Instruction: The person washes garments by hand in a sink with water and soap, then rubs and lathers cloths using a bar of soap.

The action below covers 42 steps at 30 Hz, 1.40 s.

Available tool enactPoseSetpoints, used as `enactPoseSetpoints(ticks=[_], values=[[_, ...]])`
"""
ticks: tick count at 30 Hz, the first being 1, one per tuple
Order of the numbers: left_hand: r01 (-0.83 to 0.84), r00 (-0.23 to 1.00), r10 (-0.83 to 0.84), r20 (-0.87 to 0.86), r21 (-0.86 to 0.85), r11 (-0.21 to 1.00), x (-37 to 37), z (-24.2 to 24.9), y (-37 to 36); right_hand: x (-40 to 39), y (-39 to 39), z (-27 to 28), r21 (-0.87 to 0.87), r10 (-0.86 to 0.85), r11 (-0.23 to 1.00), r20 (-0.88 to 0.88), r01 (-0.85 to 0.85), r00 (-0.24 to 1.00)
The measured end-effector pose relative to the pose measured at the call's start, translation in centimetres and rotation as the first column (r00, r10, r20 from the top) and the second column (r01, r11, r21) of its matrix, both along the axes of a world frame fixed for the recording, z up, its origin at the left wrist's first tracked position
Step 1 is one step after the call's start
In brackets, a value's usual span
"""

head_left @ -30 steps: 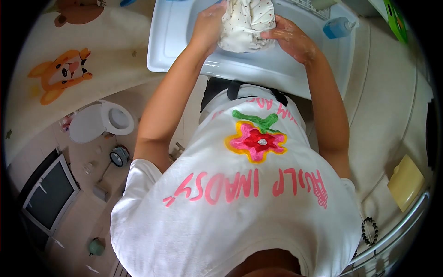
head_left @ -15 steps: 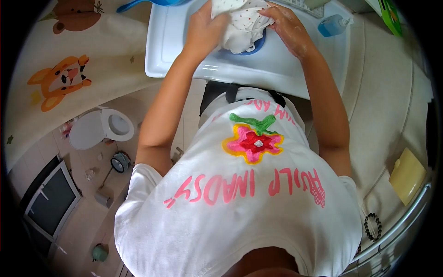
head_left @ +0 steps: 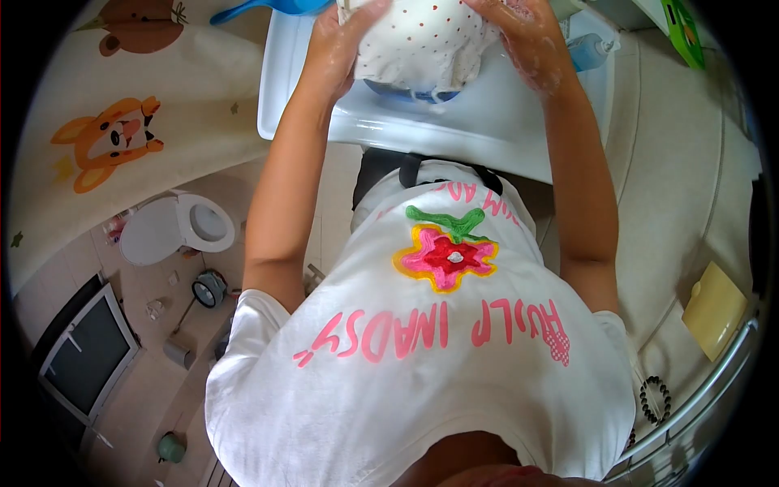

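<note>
A wet white cloth with small red dots (head_left: pixel 426 45) is stretched between my two hands at the top of the view. My left hand (head_left: pixel 337 45) grips its left edge, thumb on top. On the other side my right hand (head_left: pixel 527 40), with suds on its skin, pinches the upper right part. Below the cloth shows the rim of a blue basin (head_left: pixel 410 93), mostly covered. Both cloth and basin are over a white sink (head_left: pixel 316 126). The cloth's upper edge lies outside the frame.
A blue dipper (head_left: pixel 276 6) rests at the sink's upper left. Near the right edge stands a bottle of blue liquid (head_left: pixel 588 53), partly behind my right hand. A patterned curtain (head_left: pixel 195 97) hangs at left, with a toilet (head_left: pixel 203 223) beyond it.
The cloth was bunched up and is now spread wider. My hands have moved apart and slightly upward in view, and the right one now partly covers the bottle.
</note>
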State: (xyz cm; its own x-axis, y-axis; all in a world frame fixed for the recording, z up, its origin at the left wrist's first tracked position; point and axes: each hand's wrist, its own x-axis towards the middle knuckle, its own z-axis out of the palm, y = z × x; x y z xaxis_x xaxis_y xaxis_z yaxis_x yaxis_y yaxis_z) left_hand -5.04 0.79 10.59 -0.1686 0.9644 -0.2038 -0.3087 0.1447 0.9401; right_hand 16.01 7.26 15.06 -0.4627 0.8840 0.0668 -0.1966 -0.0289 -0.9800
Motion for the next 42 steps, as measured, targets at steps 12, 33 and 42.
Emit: enactPoseSetpoints(ticks=[12,33,42], values=[[0.116,0.653,-0.279,0.704,0.271,0.956,1.6,-1.3,-1.2,-1.1,-0.9,0.1,-0.315,0.064,0.915,-0.506,-0.253,0.86],[0.053,0.635,-0.024,0.772,-0.013,0.998,2.7,-4.0,2.4,0.7,-4.9,-14.4,-0.352,0.099,0.932,0.033,-0.081,0.995],[-0.187,0.808,0.072,0.585,0.139,0.972,4.2,-2.9,0.4,-1.0,-4.8,-5.1,-0.416,-0.074,0.901,-0.43,-0.125,0.9]])
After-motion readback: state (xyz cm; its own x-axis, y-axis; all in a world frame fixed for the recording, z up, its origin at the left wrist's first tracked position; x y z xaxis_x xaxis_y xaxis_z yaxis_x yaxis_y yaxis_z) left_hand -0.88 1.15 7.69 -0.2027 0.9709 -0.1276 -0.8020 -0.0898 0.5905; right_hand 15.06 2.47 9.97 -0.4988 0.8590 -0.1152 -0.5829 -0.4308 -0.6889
